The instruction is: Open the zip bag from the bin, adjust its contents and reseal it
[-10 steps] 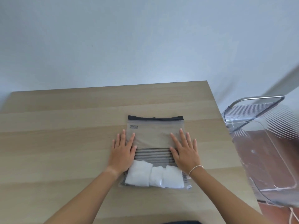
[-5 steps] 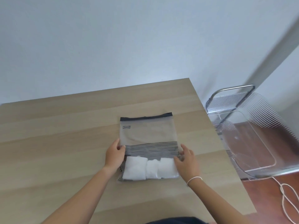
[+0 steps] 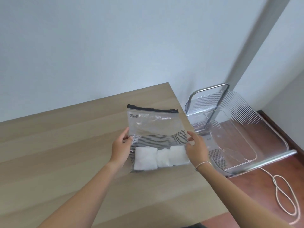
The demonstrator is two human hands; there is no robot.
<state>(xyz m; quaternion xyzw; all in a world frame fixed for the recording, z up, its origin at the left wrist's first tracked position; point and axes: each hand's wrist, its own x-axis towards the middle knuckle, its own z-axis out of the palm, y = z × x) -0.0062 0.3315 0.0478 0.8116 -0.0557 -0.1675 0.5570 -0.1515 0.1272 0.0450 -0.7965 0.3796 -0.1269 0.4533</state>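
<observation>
A clear zip bag (image 3: 154,127) with a black seal strip along its top edge is lifted off the wooden table (image 3: 57,145) and tilted toward the right. Inside it lie a grey striped cloth (image 3: 161,139) and three white folded rolls (image 3: 162,156) side by side at the bottom. My left hand (image 3: 120,146) grips the bag's left edge at mid height. My right hand (image 3: 197,148) grips the right edge, a thin white band around its wrist. The seal strip looks closed along its length.
A clear plastic bin (image 3: 238,134) with ribbed walls sits on a metal-framed stand right of the table, nothing visible in it. A pale cord (image 3: 283,191) loops on the red-brown floor. The table's right edge runs close beside the bin.
Both hands went from pressing flat on the bag to gripping its side edges. The bag has risen off the table and shifted right, toward the bin. My view turned to the right.
</observation>
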